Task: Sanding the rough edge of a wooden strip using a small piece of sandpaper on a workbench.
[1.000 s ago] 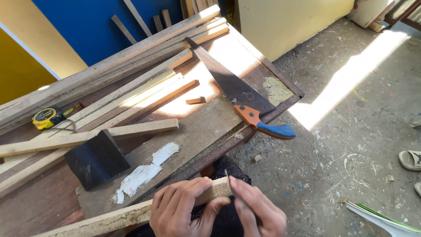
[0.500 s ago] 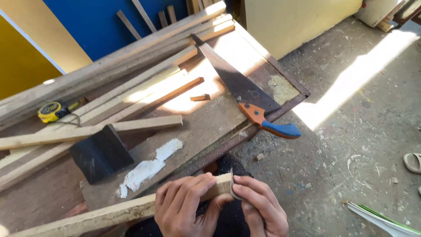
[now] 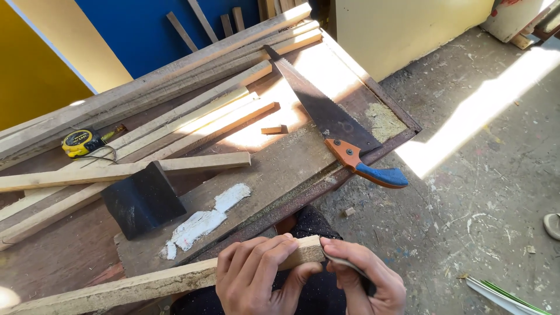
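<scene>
- Left hand – fingers wrapped over the top of a long, rough, pale wooden batten close to its cut end, thumb underneath; the grip is closed on the wood.
- Right hand – fingers pinched together on a small thin dark strip pressed against the batten's end face; what the strip is cannot be told.
- The batten lies low in the view, running from the lower left corner to the hands, in front of the near edge of the worn wooden desk and above the person's dark-clothed lap.
- Handling, as a judgement – stiff, light for its length, splintery rather than slippery; best held near the worked end, as here, since the long free part would lever about.
- On the desk: a handsaw with dark blade and orange-and-blue handle, the handle overhanging the edge; a black wedge-shaped block; a yellow tape measure; a short wood offcut; several long pale wooden strips; a smear of white filler.
- Beyond – a dusty concrete floor with a band of sunlight.
</scene>
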